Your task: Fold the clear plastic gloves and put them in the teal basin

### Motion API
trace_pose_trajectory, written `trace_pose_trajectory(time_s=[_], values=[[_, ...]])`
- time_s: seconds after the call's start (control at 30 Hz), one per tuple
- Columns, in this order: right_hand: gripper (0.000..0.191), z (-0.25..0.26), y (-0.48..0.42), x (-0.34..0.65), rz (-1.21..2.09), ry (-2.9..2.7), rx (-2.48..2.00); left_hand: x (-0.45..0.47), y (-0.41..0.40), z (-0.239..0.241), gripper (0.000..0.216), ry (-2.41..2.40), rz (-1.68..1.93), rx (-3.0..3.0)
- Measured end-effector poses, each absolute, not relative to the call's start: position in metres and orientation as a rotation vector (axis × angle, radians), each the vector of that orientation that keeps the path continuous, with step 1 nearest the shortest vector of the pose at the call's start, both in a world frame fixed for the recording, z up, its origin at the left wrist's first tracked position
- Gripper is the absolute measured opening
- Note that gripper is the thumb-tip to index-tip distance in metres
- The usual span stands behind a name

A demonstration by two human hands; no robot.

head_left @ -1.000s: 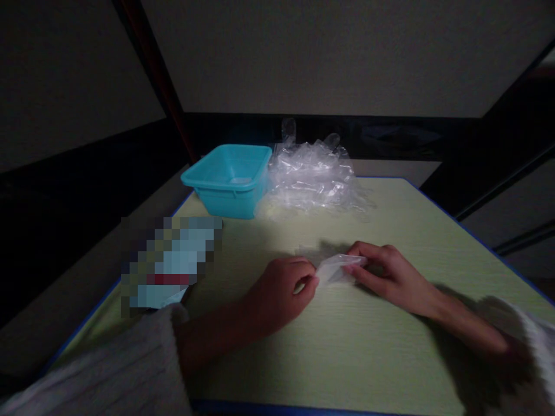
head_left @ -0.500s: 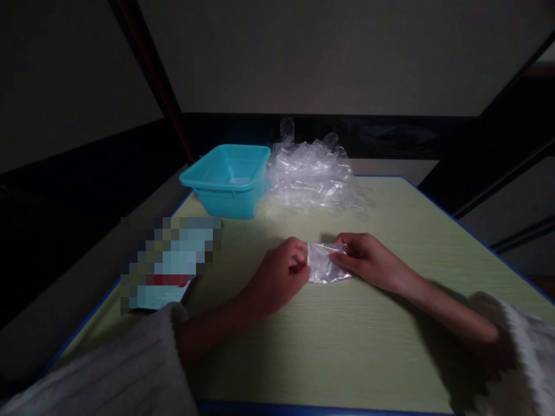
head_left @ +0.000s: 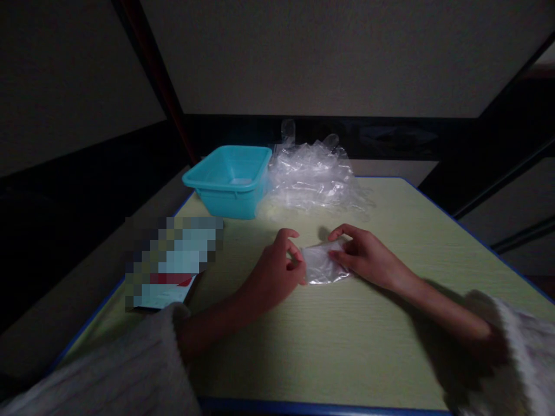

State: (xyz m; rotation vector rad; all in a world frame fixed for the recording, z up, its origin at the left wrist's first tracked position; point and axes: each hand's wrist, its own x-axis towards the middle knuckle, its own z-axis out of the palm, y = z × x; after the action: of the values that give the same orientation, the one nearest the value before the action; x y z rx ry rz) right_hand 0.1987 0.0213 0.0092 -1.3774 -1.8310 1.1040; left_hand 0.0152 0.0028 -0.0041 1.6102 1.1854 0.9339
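A small folded clear plastic glove [head_left: 323, 266], of the same thin film as the heap behind, lies between my two hands over the table. My left hand [head_left: 277, 268] holds its left edge with the thumb and curled fingers, while the index finger is raised off it. At the right end my right hand [head_left: 368, 257] has its thumb on top of the film, with the index finger lifted and bent above. The undersides of the fingers are hidden.
Farther back is a loose heap of clear plastic gloves [head_left: 314, 176], next to a turquoise plastic basin [head_left: 229, 199]. On the left lies a phone-like flat object [head_left: 177, 266], partly blurred out. The pale table [head_left: 329, 352] has a blue edge.
The index fingers of both hands have lifted away from the folded glove, and its film lies flatter. My left hand has shifted slightly left. The basin and heap stay put.
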Motion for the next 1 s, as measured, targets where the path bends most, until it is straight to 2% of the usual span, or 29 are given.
trace_pose_trajectory(time_s=[0.2,0.43,0.73,0.87,1.0], values=[[0.031,0.004,0.017,0.200,1.007,-1.803,-1.278,0.014,0.001,-0.003,0.035,1.192,0.949,1.628],[0.028,0.002,0.014,0.200,0.969,-1.831,-1.250,0.006,0.007,-0.005,0.039,1.281,1.071,1.888],[0.026,0.005,0.012,0.198,0.876,-1.881,-1.242,0.005,0.005,-0.004,0.039,1.319,1.061,2.110],[0.027,0.004,0.012,0.198,0.824,-1.915,-1.270,0.005,0.002,-0.003,0.029,1.247,1.065,2.358],[0.026,0.003,0.012,0.198,0.697,-1.989,-1.282,0.007,-0.005,-0.001,0.022,1.070,0.910,2.577]])
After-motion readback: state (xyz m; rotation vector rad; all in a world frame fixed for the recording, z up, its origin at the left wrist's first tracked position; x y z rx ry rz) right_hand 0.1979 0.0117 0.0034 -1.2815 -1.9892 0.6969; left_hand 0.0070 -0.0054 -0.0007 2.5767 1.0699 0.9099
